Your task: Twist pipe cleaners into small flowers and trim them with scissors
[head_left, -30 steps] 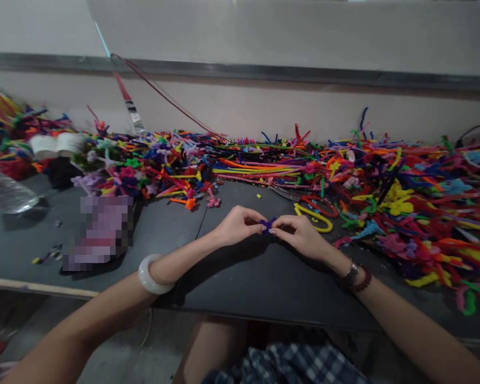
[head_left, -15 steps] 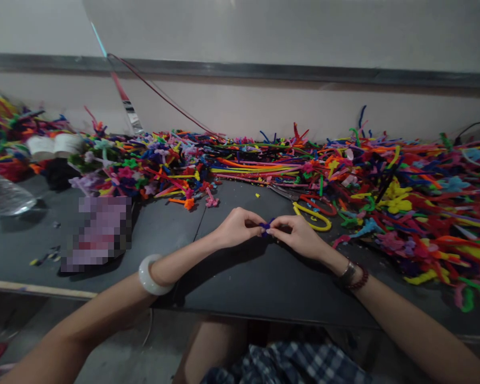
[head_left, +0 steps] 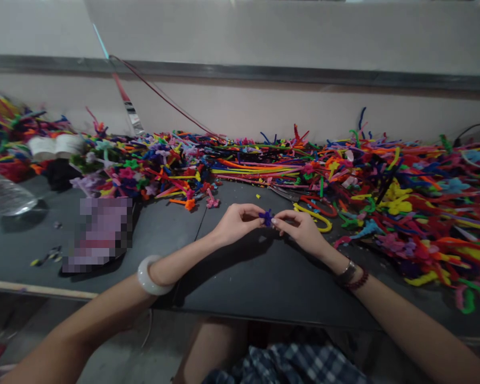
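A small dark purple pipe cleaner flower (head_left: 267, 217) is held up between my two hands, above the dark table (head_left: 240, 282). My left hand (head_left: 240, 221) pinches its left side between thumb and fingers. From the right, my right hand (head_left: 302, 230) grips its other side with thumb and forefinger. Just behind my right hand lie scissors (head_left: 318, 217) with one yellow and one red handle, their blades pointing away to the left.
Heaped pipe cleaners (head_left: 260, 170) in many colours run along the wall, spreading forward on the right (head_left: 436, 213). Finished-looking flowers (head_left: 132, 170) pile up at the left. A blurred-out phone-like object (head_left: 100, 232) and a clear plastic bottle (head_left: 6, 194) stand left of my arm.
Both hands have risen slightly with the purple flower. More of the flower now shows between my fingertips, and my right fingers have shifted along its side.
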`<state>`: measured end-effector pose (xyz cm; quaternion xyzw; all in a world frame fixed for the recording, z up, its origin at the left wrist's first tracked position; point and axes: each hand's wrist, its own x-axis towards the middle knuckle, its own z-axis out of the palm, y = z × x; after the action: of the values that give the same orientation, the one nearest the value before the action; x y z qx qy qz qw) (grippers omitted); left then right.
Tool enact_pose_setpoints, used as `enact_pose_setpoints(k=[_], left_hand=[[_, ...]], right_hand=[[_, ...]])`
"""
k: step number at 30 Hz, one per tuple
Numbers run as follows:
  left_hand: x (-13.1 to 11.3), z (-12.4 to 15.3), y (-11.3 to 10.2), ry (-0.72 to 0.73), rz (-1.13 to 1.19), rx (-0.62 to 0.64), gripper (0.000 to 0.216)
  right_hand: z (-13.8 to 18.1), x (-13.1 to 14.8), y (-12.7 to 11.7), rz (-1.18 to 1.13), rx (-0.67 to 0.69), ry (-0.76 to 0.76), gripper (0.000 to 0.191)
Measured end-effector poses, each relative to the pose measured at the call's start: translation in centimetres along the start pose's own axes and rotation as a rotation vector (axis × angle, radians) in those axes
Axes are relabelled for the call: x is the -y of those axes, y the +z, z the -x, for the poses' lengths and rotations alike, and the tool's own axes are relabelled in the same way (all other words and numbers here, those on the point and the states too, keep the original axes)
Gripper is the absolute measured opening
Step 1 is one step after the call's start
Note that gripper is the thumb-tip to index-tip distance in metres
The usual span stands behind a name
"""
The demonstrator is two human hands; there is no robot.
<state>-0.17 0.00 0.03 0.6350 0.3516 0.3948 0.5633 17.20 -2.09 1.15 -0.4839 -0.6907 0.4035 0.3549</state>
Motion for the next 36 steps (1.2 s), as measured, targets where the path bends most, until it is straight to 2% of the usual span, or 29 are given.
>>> enact_pose_setpoints(k=[7, 13, 19, 25, 30, 36], left_hand=[[0.08, 0.2, 0.02, 0.002, -0.077, 0.041, 0.024], [-0.11, 0.4, 0.01, -0.043, -0.168, 0.089, 0.019], [-0.23, 0.6, 0.04, -0.012, -0.178, 0.126, 0.015], [-0.35, 0.3, 0.17, -0.035, -0.072, 0.056, 0.018], [-0.27, 0.19, 0.24, -0.062, 0.028, 0.029, 0.014], [0.13, 0.13, 0.17, -0.089, 0.107, 0.044, 0.02]], right_hand=[[-0.04, -0.22, 0.02, 0.007, 0.019, -0.009, 0.017], [0.3, 0.12, 0.1, 0.073, 0.072, -0.046, 0.015], [0.45, 0.43, 0.16, 0.124, 0.077, -0.09, 0.014], [0.25, -0.03, 0.42, 0.025, 0.022, -0.034, 0.018], [0.38, 0.08, 0.66, 0.102, -0.005, -0.063, 0.02], [0.38, -0.08, 0.59, 0.172, -0.025, -0.126, 0.017]])
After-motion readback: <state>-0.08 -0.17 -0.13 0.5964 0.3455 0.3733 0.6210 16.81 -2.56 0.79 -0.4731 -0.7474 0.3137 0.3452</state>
